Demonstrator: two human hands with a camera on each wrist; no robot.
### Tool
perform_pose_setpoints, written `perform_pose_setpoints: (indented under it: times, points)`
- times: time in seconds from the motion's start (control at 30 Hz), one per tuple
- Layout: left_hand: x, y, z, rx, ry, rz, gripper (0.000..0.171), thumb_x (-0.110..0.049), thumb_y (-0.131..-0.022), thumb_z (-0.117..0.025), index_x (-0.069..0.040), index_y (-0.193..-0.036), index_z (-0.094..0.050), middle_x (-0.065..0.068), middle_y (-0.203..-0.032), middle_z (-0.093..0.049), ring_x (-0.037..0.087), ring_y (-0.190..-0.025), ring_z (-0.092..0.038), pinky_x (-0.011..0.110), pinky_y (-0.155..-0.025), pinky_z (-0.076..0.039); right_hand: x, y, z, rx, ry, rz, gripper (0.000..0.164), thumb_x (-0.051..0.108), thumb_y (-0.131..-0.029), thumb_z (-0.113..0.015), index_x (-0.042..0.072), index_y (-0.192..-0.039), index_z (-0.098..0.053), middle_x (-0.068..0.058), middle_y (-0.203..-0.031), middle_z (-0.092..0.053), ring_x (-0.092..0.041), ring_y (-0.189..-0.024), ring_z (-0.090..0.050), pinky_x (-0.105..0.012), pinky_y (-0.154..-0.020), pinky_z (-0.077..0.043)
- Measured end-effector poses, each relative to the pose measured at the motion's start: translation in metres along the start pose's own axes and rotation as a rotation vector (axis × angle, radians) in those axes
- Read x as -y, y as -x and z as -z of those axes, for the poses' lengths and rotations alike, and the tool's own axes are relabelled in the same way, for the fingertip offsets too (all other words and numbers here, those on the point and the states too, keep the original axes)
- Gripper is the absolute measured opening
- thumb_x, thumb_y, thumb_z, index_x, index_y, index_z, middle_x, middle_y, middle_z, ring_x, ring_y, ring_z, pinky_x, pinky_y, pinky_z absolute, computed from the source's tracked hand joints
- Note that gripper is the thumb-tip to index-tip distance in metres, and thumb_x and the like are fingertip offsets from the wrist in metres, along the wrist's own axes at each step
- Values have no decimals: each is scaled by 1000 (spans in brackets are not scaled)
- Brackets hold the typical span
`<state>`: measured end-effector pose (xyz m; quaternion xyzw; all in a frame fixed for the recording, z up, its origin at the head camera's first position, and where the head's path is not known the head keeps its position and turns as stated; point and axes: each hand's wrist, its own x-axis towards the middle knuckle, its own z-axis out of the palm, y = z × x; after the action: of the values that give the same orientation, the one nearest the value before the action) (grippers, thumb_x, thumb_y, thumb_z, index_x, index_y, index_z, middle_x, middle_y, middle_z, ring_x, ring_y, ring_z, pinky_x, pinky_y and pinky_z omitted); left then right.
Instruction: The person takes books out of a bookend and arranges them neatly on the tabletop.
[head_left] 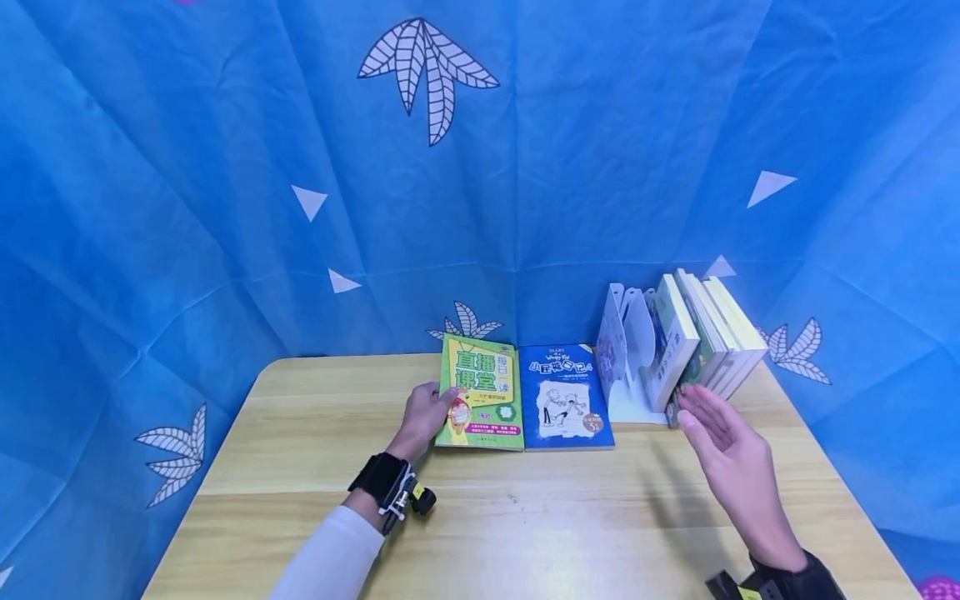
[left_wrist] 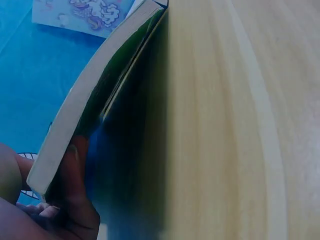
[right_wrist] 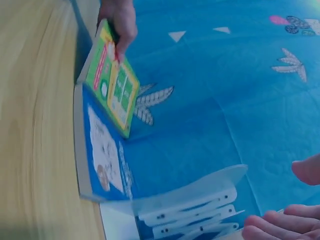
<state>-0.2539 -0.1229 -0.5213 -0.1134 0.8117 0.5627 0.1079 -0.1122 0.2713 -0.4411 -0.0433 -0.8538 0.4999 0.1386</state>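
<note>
My left hand [head_left: 424,417] grips the left edge of a green and yellow book [head_left: 487,414], thumb on the cover and fingers underneath. That edge is tilted up off the table in the left wrist view, where the book's white page block [left_wrist: 75,105] shows. Right beside it a blue comic-style book [head_left: 531,408] lies face up. My right hand [head_left: 731,467] holds nothing; its fingers are extended close to the front of the upright books [head_left: 672,350] in a white bookend rack [head_left: 639,408].
A light wooden table [head_left: 525,525] carries everything. Behind it hangs a blue cloth [head_left: 600,167] with white leaf prints, close to the table's back edge. The rack's folded white dividers [head_left: 639,333] stand left of the upright books, near the blue book.
</note>
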Motion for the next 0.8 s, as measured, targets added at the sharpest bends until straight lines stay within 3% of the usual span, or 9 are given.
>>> perform_pose_setpoints:
  times: [0.1,0.2,0.3,0.43,0.53,0.63,0.67,0.8]
  points:
    - [1,-2,-1,-3,-4,-2,39,-29,-108,-56,-2,-135,-61,13,-105,-73,19,-86,-70,30,-73,-59,-4,-7,-3,1,14,4,66,34,-106,-59,9,-161,-34,-20,-156,-51,13,-130,-51,4,-97,-40]
    - [0,-5,-3,-7,-14,11,39,-29,-107,-57,-2,-135,-61,12,-103,-74,19,-83,-70,29,-71,-59,-7,-15,-5,11,19,-15,70,37,-106,-58,11,-164,-28,-19,-161,-46,-14,-144,-53,4,-97,-39]
    - [-2,-8,-5,-7,-40,16,39,-30,-107,-58,-2,-134,-61,11,-100,-73,19,-81,-70,29,-69,-58,-7,-21,-5,9,45,-34,73,40,-106,-58,11,-165,-25,-19,-163,-42,-40,-145,-48,6,-95,-36]
    - [-5,-12,-9,-8,-72,-4,36,-29,-106,-60,-2,-129,-64,11,-94,-72,18,-77,-69,29,-65,-57,-5,-25,-3,-34,116,-49,76,42,-105,-60,10,-165,-26,-22,-162,-42,-46,-142,-49,5,-97,-35]
    - [-4,-13,-10,-23,-98,-11,31,-27,-105,-61,-2,-123,-66,10,-90,-72,18,-73,-68,29,-63,-57,-2,-28,-5,-52,156,-62,80,44,-103,-63,7,-164,-26,-26,-160,-43,-47,-141,-50,-20,-110,-47]
    - [-2,-14,-10,-36,-131,-5,28,-25,-104,-61,-3,-119,-68,10,-87,-72,17,-71,-68,29,-60,-57,-1,-32,-9,-42,173,-74,85,45,-102,-65,3,-164,-25,-32,-157,-43,-50,-139,-51,-51,-109,-47]
    - [-1,-13,-10,-39,-145,0,27,-25,-104,-62,-3,-118,-68,9,-87,-72,17,-70,-67,29,-60,-56,0,-34,-10,-35,179,-79,86,46,-102,-64,1,-163,-24,-34,-156,-43,-51,-139,-51,-57,-108,-46]
    - [1,-14,-10,-50,-216,2,26,-24,-103,-63,-2,-114,-69,9,-84,-70,17,-68,-65,27,-56,-53,1,-45,-15,-7,210,-109,88,46,-101,-65,-5,-161,-25,-37,-153,-44,-54,-136,-52,-61,-108,-47]
